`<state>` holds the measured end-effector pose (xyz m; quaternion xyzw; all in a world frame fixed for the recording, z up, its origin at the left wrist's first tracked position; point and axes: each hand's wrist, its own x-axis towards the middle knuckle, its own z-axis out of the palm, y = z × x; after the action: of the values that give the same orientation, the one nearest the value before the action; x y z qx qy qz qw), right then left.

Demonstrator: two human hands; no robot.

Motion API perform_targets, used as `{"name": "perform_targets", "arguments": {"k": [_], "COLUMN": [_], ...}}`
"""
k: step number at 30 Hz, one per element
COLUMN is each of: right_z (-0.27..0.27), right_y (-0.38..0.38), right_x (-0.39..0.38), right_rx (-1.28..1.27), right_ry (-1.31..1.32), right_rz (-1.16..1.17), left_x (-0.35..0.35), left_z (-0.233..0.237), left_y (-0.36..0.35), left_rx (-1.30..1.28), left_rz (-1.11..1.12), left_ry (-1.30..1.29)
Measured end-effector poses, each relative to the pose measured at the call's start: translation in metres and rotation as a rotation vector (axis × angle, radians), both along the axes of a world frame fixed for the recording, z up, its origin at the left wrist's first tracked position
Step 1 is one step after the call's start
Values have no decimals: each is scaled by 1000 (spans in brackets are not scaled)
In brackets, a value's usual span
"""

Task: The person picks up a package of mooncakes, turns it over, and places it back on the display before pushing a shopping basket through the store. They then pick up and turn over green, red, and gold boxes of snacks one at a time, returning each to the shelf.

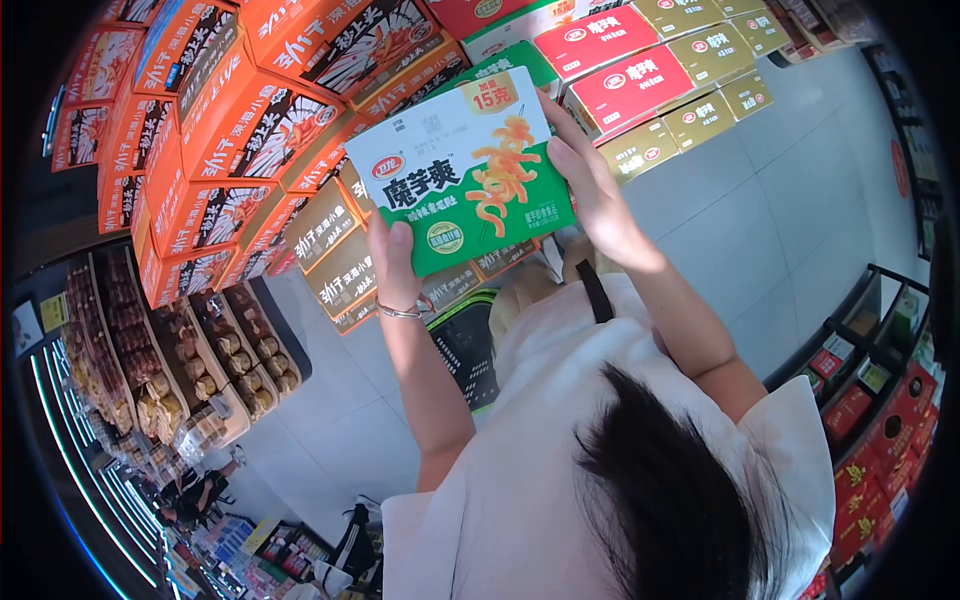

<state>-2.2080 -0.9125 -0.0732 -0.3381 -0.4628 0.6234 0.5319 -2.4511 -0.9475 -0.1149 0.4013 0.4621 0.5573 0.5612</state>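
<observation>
A white and green snack box (pixel 462 172) is held up in front of me, its printed face towards the camera and slightly tilted. My left hand (pixel 396 262) grips its lower left corner, thumb on the front; a bracelet circles that wrist. At the box's right edge, my right hand (pixel 592 185) is closed round the side, with its fingers partly hidden behind. Stacked orange boxes (pixel 262 125) stand to the left, and red boxes (pixel 628 85) and gold boxes (pixel 708 50) lie beyond the held box at the upper right.
Brown and gold boxes (pixel 340 275) are stacked just left of my left hand. A green-edged black basket (pixel 465 350) is below the box. Trays of packaged food (pixel 205 365) stand at the left, and a dark shelf (pixel 850 345) with red packages at the right.
</observation>
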Motion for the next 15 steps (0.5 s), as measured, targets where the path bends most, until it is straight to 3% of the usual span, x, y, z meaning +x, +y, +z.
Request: {"name": "perform_targets", "arguments": {"k": [15], "right_z": [5], "right_y": [1], "right_x": [-3], "right_rx": [-45], "right_ry": [27], "right_rz": [14], "left_x": [-4], "left_z": [-4], "left_y": [2], "left_rx": [47], "left_rz": [11], "left_ry": [4]}}
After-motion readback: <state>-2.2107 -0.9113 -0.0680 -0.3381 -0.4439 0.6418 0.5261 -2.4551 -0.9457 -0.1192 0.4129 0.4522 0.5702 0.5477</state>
